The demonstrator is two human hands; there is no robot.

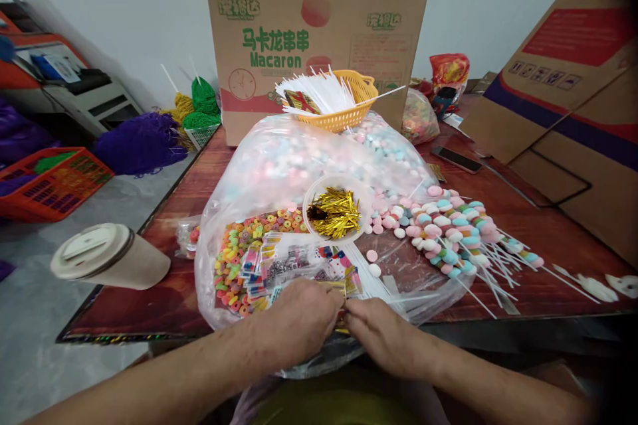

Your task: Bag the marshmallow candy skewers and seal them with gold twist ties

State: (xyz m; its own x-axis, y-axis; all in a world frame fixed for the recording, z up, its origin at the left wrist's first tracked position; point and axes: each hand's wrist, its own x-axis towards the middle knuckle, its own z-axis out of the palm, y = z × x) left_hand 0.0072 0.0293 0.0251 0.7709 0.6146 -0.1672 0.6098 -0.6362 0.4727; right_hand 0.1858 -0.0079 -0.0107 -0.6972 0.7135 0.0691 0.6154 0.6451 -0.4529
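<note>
My left hand (310, 319) and my right hand (381, 339) meet at the table's front edge, fingers closed. Between their fingertips shows a small shiny gold piece (339, 288); its kind is mostly hidden by the fingers. Just beyond my left hand lie printed clear wrappers (294, 265), on top of colourful ring-shaped candies (239, 246). White sticks (366, 272) lie past my fingers. A clear round tub (366, 212) of gold twist ties (339, 212) stands farther back. To the right, skewers of pastel candies (453, 232) are piled up.
A large plastic bag of pastel candies (279, 153) covers the table's middle. Behind it stand a yellow basket (339, 121) of white sticks and a cardboard box (319, 26). A lidded cup (114, 259) is at left, a phone (457, 159) and another box (563, 93) at right.
</note>
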